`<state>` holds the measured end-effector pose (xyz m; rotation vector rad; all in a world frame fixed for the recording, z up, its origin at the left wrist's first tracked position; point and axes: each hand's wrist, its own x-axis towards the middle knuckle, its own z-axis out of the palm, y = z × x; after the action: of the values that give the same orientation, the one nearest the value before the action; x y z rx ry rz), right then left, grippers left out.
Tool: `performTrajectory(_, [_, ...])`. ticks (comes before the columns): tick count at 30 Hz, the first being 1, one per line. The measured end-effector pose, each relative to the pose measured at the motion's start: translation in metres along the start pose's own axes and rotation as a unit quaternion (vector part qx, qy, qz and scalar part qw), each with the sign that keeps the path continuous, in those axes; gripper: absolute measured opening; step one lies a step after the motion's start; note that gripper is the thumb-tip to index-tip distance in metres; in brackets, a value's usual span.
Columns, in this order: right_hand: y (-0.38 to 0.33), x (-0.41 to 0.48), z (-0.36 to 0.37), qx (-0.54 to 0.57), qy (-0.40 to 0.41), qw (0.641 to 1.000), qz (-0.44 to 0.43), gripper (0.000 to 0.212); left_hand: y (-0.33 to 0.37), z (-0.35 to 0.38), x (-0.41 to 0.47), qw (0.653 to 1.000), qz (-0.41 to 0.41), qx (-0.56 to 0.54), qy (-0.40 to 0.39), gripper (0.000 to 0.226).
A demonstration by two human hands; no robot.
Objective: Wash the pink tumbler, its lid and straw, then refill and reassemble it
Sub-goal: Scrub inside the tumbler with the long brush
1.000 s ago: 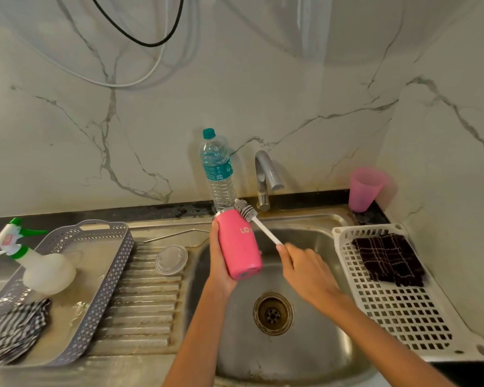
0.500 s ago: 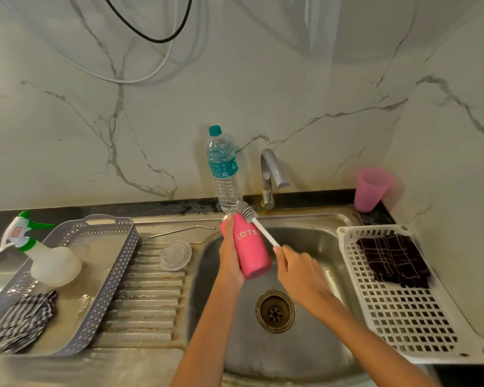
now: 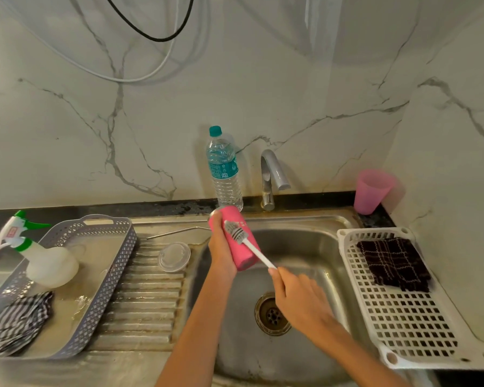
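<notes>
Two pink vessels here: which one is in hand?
The tumbler, gripped by the left hand over the sink; the paler cup stands apart at the back right.

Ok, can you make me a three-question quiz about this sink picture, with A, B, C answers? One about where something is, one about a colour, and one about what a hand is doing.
1. Where is the clear lid?
A) in the grey basket
B) on the ribbed draining board
C) in the white rack

2. What colour is the cap of the water bottle?
A) red
B) teal
C) yellow

3. What is the right hand doing?
A) holding the brush by its handle
B) turning the tap
C) hanging empty

Answers:
1 B: the lid lies on the ridges left of the sink.
2 B: the bottle standing by the wall has a teal top.
3 A: its fingers pinch the white handle, with the bristles at the side of the pink tumbler that the left hand holds.
</notes>
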<state>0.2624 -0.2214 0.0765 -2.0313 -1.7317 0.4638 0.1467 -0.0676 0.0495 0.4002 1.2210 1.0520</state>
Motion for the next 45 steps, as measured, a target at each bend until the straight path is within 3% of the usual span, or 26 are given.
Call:
performTrajectory(5, [-0.007,0.037,-0.01,0.004,0.026,0.999,0.019,0.043,-0.016,0.01,-0.014,0.999,0.035,0.014,-0.003,0.082])
performTrajectory(9, [0.008,-0.005,-0.001,-0.007,0.004,1.0,0.011,0.042,0.001,-0.001,-0.002,0.999,0.041,0.002,0.025,0.117])
performTrajectory(14, [0.003,0.033,-0.007,0.02,0.029,0.999,0.017,0.039,-0.014,0.008,-0.009,0.997,0.062,0.034,0.011,0.077])
performTrajectory(19, [0.011,-0.006,0.003,0.015,0.006,1.0,0.024,0.043,0.008,-0.001,0.009,0.998,0.062,0.003,0.03,0.093])
performTrajectory(23, [0.007,0.039,-0.009,0.032,0.022,0.999,0.037,0.041,-0.022,0.011,-0.007,0.996,0.066,0.054,0.01,0.081])
performTrajectory(28, [0.014,-0.002,-0.004,-0.013,0.002,1.0,0.008,0.044,0.016,0.004,0.005,0.999,0.046,-0.018,0.019,0.074])
performTrajectory(33, [0.012,0.034,-0.012,0.025,0.023,0.999,0.03,0.041,-0.008,0.013,-0.011,0.996,0.056,0.056,-0.028,0.105])
performTrajectory(39, [0.015,-0.01,-0.005,-0.008,0.003,1.0,-0.002,0.041,0.026,0.007,0.005,0.996,0.074,0.044,0.025,0.07])
performTrajectory(42, [0.01,0.025,-0.012,-0.013,0.034,0.999,0.001,0.037,0.004,0.015,-0.005,0.993,0.069,0.095,-0.011,0.085])
performTrajectory(45, [0.004,0.033,-0.012,-0.023,0.036,0.999,0.01,0.037,0.003,0.019,-0.011,0.997,0.04,0.061,-0.011,0.098])
